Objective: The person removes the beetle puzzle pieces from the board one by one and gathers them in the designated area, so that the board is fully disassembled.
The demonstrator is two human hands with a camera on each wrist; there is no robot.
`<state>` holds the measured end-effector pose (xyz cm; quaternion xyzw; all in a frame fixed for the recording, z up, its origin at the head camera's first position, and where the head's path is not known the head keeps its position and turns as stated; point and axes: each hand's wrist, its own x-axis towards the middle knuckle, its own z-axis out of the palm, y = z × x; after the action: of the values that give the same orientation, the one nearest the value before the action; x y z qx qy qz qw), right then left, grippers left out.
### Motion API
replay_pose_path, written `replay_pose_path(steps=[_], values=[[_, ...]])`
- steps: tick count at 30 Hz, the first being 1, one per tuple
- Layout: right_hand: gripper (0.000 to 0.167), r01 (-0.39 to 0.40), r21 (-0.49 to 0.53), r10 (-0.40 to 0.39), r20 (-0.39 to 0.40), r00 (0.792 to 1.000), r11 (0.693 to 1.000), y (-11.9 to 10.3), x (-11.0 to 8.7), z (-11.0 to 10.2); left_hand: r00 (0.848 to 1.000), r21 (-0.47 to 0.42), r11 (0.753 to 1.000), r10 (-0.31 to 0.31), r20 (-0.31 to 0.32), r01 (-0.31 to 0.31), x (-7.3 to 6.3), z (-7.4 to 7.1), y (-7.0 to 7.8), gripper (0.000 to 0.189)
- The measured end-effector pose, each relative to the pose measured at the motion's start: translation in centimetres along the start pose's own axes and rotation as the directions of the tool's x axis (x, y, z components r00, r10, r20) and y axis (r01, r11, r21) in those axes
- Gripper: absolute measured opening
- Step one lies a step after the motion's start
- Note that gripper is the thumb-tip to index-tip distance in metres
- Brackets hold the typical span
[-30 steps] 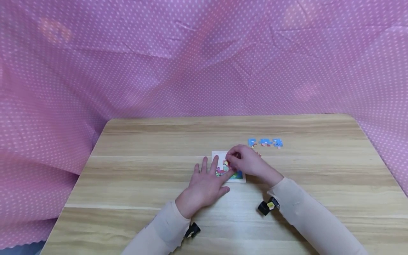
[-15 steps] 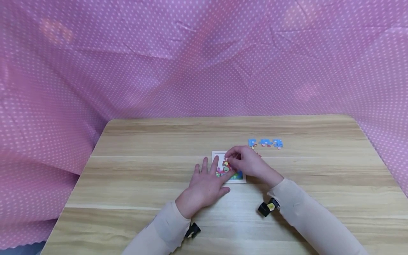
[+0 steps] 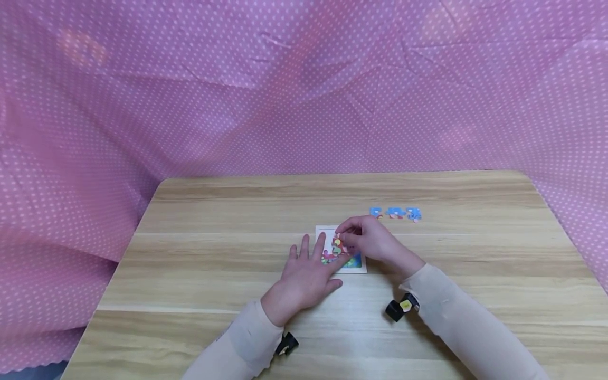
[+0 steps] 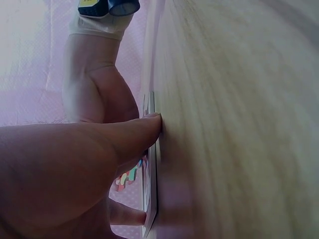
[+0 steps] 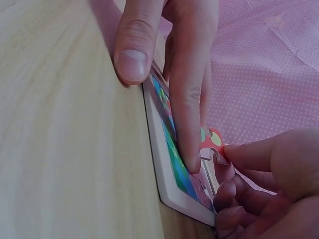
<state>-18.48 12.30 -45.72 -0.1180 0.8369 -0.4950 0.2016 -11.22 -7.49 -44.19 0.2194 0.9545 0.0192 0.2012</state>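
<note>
Apparently working at setting the piece point(image 5: 214, 137) into the board point(image 5: 159, 154). Pinching the piece by its edge with the right hand point(image 3: 372, 243), holding it just beside the left index finger point(image 5: 187, 114), over the board. Resting the left hand point(image 3: 306, 279) with straight, spread fingers, gripping nothing, and touching the board beneath with the index finger. Probably needing next to align the piece and press it flat. Having three blue pieces point(image 3: 396, 212) lying just beyond the right hand.

Puzzle piece point(image 5: 214, 141) turned slightly in the right fingers point(image 5: 251, 156).
More of its red face shows beside them; the right hand point(image 3: 368, 237), slightly shifted, now hides a loose reddish piece.
</note>
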Motion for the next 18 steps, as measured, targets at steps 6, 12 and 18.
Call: replay_pose_path(steps=[6, 12, 18], values=[[0.018, -0.012, 0.018, 0.012, -0.003, 1.0, 1.0, -0.08, -0.1, -0.13, 1.0, -0.008, 1.0, 0.003, -0.004, -0.003, -0.07, -0.07, -0.02, 0.062], [0.019, -0.019, -0.004, 0.019, -0.028, 0.999, 1.0, -0.04, -0.15, -0.21, 1.0, -0.015, 1.0, 0.001, -0.016, -0.001, -0.02, 0.11, -0.07, 0.063], [0.019, -0.007, -0.016, 0.007, -0.042, 0.999, 1.0, 0.12, 0.03, -0.11, 1.0, -0.032, 0.999, 0.003, -0.031, -0.004, -0.13, 0.39, -0.2, 0.06]])
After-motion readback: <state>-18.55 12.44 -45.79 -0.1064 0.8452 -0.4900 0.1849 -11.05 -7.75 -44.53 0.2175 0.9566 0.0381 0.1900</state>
